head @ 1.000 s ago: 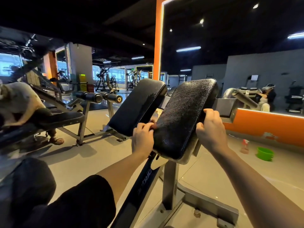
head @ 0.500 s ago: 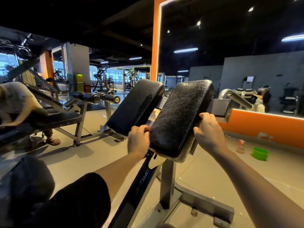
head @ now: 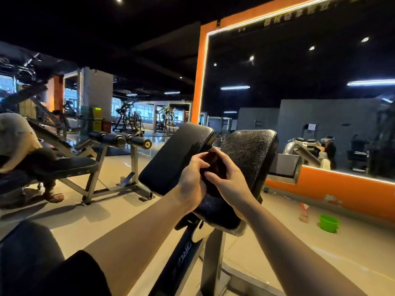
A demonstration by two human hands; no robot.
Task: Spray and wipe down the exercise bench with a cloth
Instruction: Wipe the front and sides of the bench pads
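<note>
Both hands, left hand (head: pixel 191 184) and right hand (head: pixel 232 185), pinch the dark cloth (head: pixel 213 167); soft, limp, light: bunch before wiping the pads.

Black pads (head: pixel 250 154) on the bench, pebbled grain, wet sheen; dark maroon cloth (head: pixel 214 167) bunched between the hands; mirror frame (head: pixel 197 82) bright orange, edged with a white light strip; green bucket (head: pixel 328 223) on the beige floor (head: pixel 119 212); spray bottle (head: pixel 304 212) orange-red; black sleeve (head: pixel 70 274).
</note>
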